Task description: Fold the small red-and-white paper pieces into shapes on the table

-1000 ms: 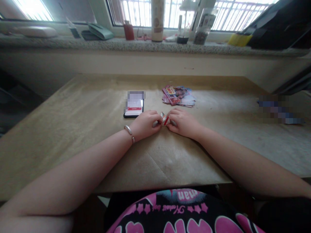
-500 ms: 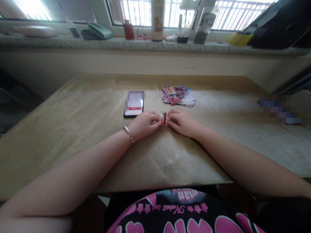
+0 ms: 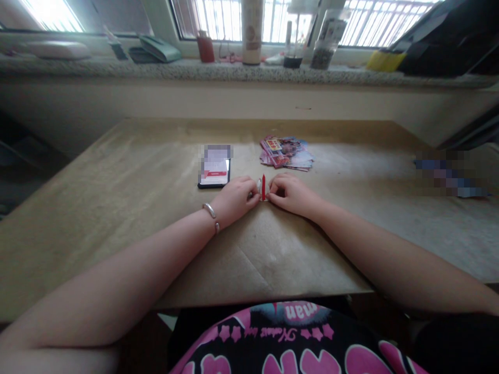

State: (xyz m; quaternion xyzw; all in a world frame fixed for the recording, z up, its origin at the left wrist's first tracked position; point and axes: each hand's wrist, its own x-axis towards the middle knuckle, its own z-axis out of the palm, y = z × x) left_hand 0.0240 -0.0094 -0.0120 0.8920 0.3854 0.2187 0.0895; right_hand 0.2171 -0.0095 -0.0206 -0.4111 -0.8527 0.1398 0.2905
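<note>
Between my two hands, a small folded piece of paper [image 3: 263,188] stands on the table, white with a red pointed strip up its middle. My left hand [image 3: 240,193], with a silver bracelet [image 3: 209,210] at the wrist, pinches its left side between thumb and fingers. On the other side, my right hand [image 3: 289,192] grips the right edge with thumb and curled fingertips. The fingers cover parts of the paper's sides. Just beyond my left hand lies a phone [image 3: 215,169] with its screen lit.
A fanned pile of colourful printed papers [image 3: 287,153] lies past my right hand. Farther right is a blurred, flat bluish item [image 3: 452,176]. Bottles, a red container [image 3: 205,47] and a green case [image 3: 160,49] stand along the stone windowsill [image 3: 234,74] behind the table [image 3: 249,249].
The paper's red strip now stands straighter and shows taller between my hands. My left wrist has shifted slightly to the right, and the fingers of both hands are more curled.
</note>
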